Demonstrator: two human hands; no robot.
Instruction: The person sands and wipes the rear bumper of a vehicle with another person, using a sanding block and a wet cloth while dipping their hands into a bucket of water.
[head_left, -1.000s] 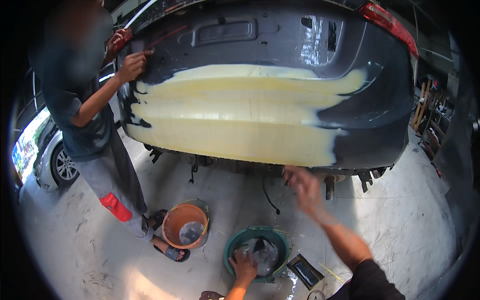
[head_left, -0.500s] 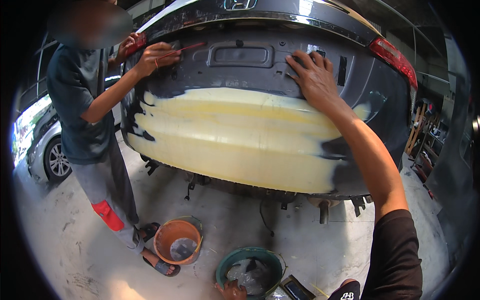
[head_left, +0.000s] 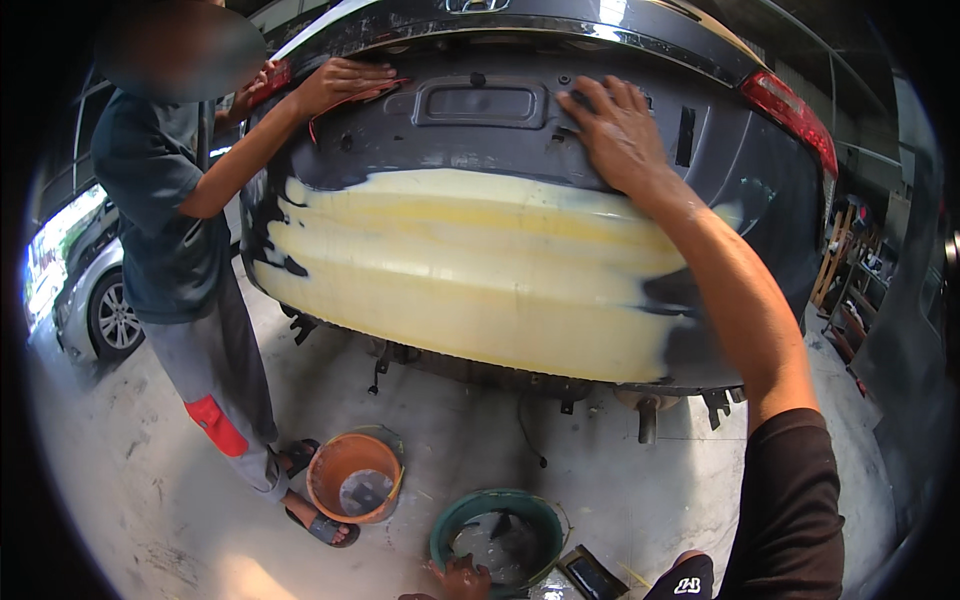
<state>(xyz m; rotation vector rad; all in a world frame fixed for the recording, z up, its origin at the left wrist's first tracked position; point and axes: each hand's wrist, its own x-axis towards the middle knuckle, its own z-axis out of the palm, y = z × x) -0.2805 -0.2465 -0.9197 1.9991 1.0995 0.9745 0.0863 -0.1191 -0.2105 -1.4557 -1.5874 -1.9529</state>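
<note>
Item: rear bumper [head_left: 470, 290] of a dark car, centre of frame, wide band of yellow filler across it.
Right hand [head_left: 620, 130]: fingers spread, palm flat on the grey panel above the filler, upper centre.
Left hand [head_left: 460, 578]: bottom edge, at the rim of a green basin [head_left: 495, 505] of water; grip cannot be told.
Handling note: probably best to press evenly with the whole palm, following the curve.
Nearby: orange bucket [head_left: 352, 478]; a co-worker's hand [head_left: 340, 80], upper left.

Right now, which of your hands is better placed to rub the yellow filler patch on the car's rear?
Right, probably. The right hand lies flat on the grey panel just above the yellow filler patch; the left hand is down at the green bucket.
</note>
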